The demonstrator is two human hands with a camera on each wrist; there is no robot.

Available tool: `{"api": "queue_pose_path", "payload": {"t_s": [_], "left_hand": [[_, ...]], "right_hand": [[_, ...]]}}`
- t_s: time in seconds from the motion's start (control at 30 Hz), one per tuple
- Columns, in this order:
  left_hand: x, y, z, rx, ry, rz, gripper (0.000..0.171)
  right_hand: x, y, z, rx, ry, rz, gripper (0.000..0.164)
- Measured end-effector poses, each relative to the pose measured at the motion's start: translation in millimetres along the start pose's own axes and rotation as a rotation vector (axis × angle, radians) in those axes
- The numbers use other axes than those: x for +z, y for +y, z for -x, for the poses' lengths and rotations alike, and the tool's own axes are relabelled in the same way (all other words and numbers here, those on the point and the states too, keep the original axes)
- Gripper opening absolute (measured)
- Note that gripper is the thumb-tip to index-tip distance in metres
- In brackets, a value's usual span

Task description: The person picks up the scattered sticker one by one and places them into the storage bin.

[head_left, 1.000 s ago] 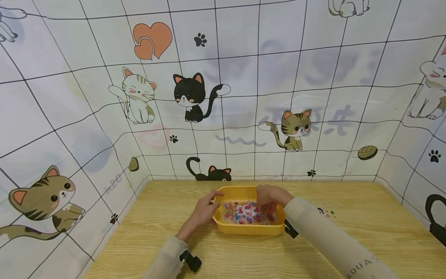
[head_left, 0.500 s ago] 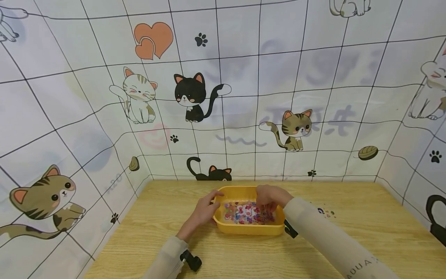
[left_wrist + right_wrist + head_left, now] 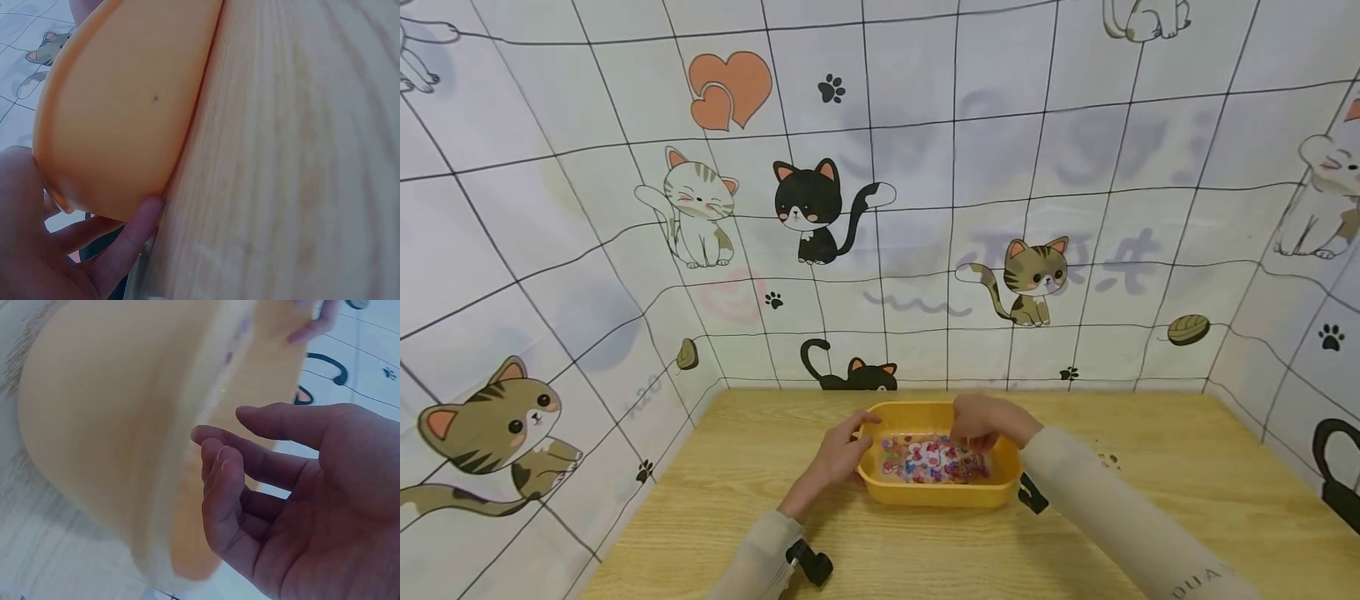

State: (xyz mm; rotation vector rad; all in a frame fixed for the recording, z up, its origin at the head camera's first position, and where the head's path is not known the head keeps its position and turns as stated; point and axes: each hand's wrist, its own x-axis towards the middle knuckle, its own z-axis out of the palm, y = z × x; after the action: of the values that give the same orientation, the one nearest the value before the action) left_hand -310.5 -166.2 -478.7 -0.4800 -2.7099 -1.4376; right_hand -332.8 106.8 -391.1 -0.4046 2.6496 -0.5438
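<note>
A yellow plastic basin [image 3: 936, 496] sits on the table, with small colourful pieces [image 3: 928, 462] and white, pink-marked shapes over its bottom. My left hand [image 3: 838, 450] holds the basin's left end. In the left wrist view, fingers of the left hand [image 3: 56, 250] touch the basin's outer wall. Over the right end, my right hand [image 3: 988, 419] reaches down inside the basin. The right wrist view has the right hand [image 3: 281, 494] with loosely bent fingers, thumb and index fingertip apart and nothing visible between them.
Tiny coloured bits [image 3: 1108, 458] lie on the wooden table [image 3: 760, 533] to the right of the basin, partly behind the right sleeve [image 3: 1097, 492]. A cloth printed with cats and a grid [image 3: 917, 333] hangs behind the table and along both sides.
My right forearm has shifted slightly to the right, and its sleeve now covers some of the bits on the table. The left hand stays on the basin.
</note>
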Motion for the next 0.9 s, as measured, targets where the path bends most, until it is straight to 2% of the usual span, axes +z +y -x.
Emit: {"api": "queue_pose_path", "payload": {"t_s": [0.3, 0.47, 0.63, 0.9], "left_hand": [[1.8, -1.3, -1.3, -0.044, -0.02, 0.076, 0.034], [2.8, -1.9, -0.2, -0.039, -0.013, 0.087, 0.035], [2.6, -1.6, 0.6, -0.039, -0.015, 0.09, 0.035], [1.6, -0.2, 0.7, -0.053, -0.021, 0.111, 0.035]], "right_hand": [[-19, 12, 29, -0.185, 0.088, -0.043, 0.02], [-25, 18, 44, -0.266, 0.126, -0.085, 0.018], [-29, 28, 53, -0.29, 0.196, -0.087, 0.016], [-35, 44, 68, -0.306, 0.262, -0.108, 0.017]]}}
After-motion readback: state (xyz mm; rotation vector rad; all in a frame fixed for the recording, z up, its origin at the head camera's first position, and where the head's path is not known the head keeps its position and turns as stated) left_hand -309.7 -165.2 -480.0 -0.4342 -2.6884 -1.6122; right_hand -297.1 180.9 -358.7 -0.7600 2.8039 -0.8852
